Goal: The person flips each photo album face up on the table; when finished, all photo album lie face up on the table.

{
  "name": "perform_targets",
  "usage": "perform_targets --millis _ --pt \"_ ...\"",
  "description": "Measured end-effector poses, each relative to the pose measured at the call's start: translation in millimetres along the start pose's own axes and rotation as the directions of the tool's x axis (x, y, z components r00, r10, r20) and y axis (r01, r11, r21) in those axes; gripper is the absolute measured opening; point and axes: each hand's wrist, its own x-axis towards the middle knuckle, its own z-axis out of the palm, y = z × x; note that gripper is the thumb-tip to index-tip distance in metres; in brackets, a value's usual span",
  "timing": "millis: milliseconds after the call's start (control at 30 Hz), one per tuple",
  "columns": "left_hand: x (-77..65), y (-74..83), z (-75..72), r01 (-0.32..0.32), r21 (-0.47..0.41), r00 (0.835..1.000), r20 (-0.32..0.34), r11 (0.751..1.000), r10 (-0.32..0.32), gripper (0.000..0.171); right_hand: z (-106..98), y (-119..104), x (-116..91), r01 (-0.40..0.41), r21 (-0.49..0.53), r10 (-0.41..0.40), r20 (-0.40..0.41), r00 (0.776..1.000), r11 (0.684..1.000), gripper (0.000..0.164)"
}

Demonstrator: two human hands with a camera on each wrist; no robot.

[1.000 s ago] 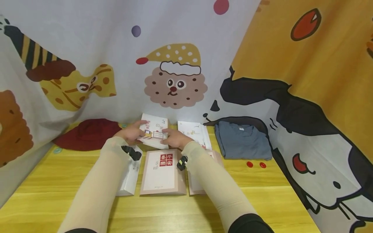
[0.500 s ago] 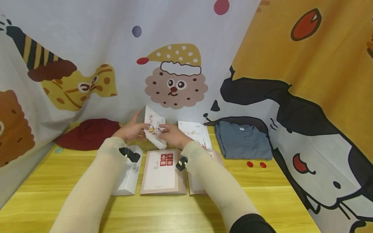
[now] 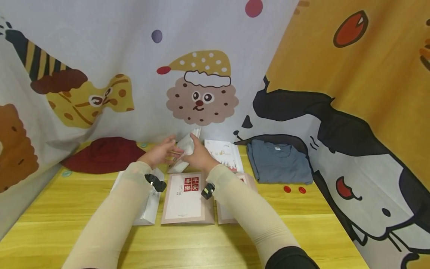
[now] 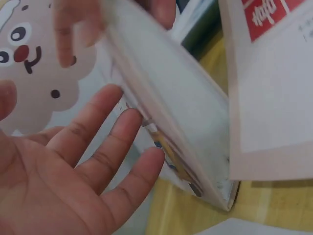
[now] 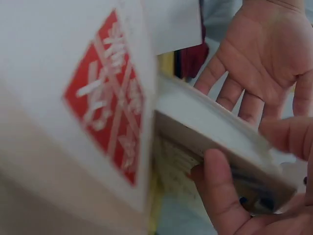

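A white book-like block with printed pictures [image 3: 186,145] is held tilted above the back of the table. My right hand [image 3: 201,155] pinches it, thumb and fingers on opposite sides in the right wrist view. Its pale broad edge [image 5: 210,110] lies between two thin cover-like borders. Beside it, my left hand [image 3: 159,154] has its fingers spread and palm bare; in the left wrist view the straight fingertips [image 4: 151,159] lie at its printed side, and whether they touch cannot be told. Just in front stands a pinkish tilted card stand with red characters [image 3: 183,201].
Another pinkish stand [image 3: 226,213] is partly behind the right arm, a white box-like one [image 3: 150,209] beside the left. A white printed block [image 3: 223,152], folded grey-blue shirt [image 3: 279,163] and dark red hat [image 3: 107,155] line the back. Red buttons [image 3: 287,189] lie right; a patterned curtain [image 3: 201,33] hangs behind.
The white block has turned from its printed face towards the camera to a plain pale side, leaning right. My left fingers have let go and spread; the right hand has turned with it.
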Motion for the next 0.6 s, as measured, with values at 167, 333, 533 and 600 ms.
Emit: perform_targets --millis 167,333,533,600 --pt "3.6 -1.1 -4.6 0.052 0.124 0.999 0.010 0.991 -0.053 0.076 -2 6 3 -0.035 -0.115 0.035 -0.006 0.999 0.993 0.078" --pt "2.4 -5.4 -16.0 0.048 0.257 0.998 0.029 0.965 -0.058 0.075 -7 11 5 -0.067 -0.127 0.073 0.041 0.996 0.990 0.071" --pt "-0.6 -14.8 -27.2 0.149 0.287 0.989 -0.025 0.946 -0.149 0.073 -10 15 5 -0.123 -0.188 0.142 0.092 0.986 0.974 0.070" --pt "-0.4 -17.3 -28.8 0.174 0.266 0.985 -0.045 0.948 -0.168 0.073 -11 16 5 -0.134 -0.190 0.155 0.103 0.983 0.973 0.071"
